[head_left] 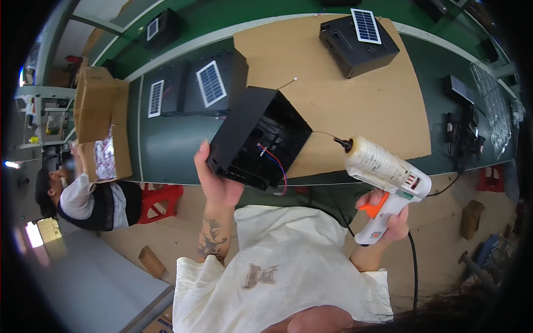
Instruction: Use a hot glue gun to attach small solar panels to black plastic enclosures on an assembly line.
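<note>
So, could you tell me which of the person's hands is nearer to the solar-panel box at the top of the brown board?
Right hand, below the box; the left sits farther, lower-left.

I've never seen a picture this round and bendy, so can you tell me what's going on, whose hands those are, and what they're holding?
The picture comes from a small camera worn on a person's head, looking down, so its wide lens bends the edges. The two arms coming up from below belong to that person. The left hand holds up an open black plastic box with red and blue wires inside. The right hand grips a white glue gun with an orange trigger, its tip pointing toward the box. Below is a green workbench with a brown board. On them sit more black boxes topped with little solar panels. Another person sits off to the left.
</note>
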A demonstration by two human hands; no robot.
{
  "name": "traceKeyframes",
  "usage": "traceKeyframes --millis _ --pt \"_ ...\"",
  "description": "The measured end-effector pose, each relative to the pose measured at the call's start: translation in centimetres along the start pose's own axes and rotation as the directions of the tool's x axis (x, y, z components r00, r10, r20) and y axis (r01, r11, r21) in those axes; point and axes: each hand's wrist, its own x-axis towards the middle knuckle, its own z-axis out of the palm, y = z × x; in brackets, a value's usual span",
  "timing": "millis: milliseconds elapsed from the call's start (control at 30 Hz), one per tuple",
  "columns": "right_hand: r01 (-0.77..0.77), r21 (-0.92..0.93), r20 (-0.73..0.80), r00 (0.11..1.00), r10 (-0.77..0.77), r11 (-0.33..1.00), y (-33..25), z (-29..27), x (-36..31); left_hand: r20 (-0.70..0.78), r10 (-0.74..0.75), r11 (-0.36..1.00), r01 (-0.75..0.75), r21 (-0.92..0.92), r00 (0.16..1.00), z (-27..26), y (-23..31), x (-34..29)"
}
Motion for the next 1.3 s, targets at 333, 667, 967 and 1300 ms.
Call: traceKeyframes --millis 333,667,967,1300 --pt "-0.258 -0.532 -0.055 0.961 0.272 0.807 -2.7 6.2 2.9 0.085 -0.276 0.935 0.288 -0.206 0.957 0.7 -2.6 2.7" --pt "-0.423 -0.725 -0.186 0.88 0.437 0.543 -3.2 8.8 5.9 0.075 -0.253 0.95 0.263 -0.168 0.964 -1.0 -3.4 2.9" --pt "-0.383 -0.795 -0.143 0.871 0.47 0.47 -3.1 7.6 5.1 0.155 -0.235 0.949 0.261 -0.177 0.96 -1.4 -3.6 2.4" --pt "-0.372 -0.797 -0.129 0.875 0.467 0.476 -2.8 7.3 5.2 0.064 -0.191 0.974 0.198 -0.113 0.979 -1.2 -3.9 2.0"
